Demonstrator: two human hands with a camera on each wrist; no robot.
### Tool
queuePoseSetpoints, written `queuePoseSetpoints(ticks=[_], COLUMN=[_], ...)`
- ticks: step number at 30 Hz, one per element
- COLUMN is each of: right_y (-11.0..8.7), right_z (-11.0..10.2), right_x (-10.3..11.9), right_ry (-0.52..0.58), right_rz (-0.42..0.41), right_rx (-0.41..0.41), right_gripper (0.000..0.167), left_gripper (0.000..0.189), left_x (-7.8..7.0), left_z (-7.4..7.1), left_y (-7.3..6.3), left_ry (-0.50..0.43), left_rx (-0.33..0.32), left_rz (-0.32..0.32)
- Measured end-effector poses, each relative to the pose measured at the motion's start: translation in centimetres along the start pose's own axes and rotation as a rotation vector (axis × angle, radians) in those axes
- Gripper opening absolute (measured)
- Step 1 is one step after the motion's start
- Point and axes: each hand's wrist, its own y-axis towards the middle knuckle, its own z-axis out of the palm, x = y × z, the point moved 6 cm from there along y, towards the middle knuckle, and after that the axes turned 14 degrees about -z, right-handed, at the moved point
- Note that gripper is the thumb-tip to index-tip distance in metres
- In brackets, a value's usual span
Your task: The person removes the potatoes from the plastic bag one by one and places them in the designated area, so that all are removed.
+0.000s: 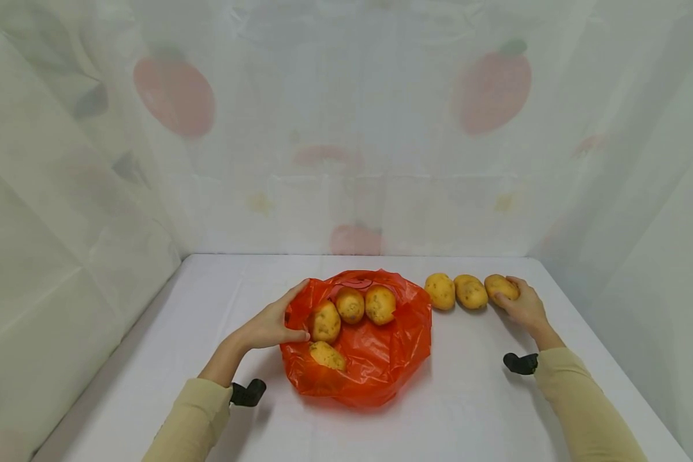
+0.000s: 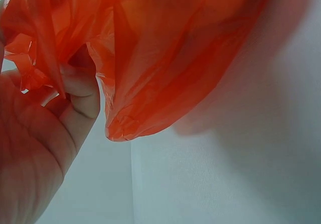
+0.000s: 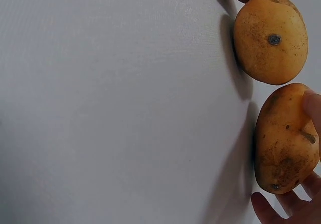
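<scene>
Left hand (image 1: 273, 323): fingers curled, pinching the rim of the red plastic bag (image 1: 404, 340). Right hand (image 1: 525, 308): thumb and fingers partly spread around the rightmost potato (image 1: 499, 287), right of the bag. Brace the rim; secure both sides before lifting.
</scene>
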Motion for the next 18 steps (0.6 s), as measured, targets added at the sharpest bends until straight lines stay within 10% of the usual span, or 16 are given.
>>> queuePoseSetpoints(ticks=[18], right_y=[0.17], right_z=[-0.12], right_x=[0.23], right_ry=[-0.013], right_rz=[-0.076], right_rx=[0.001], right_gripper=[0.068], left_gripper=[0.096], left_x=[0.22], left_z=[-0.24], left_y=[0.04], left_ry=[0.01], left_rx=[-0.01], left_rz=[-0.012])
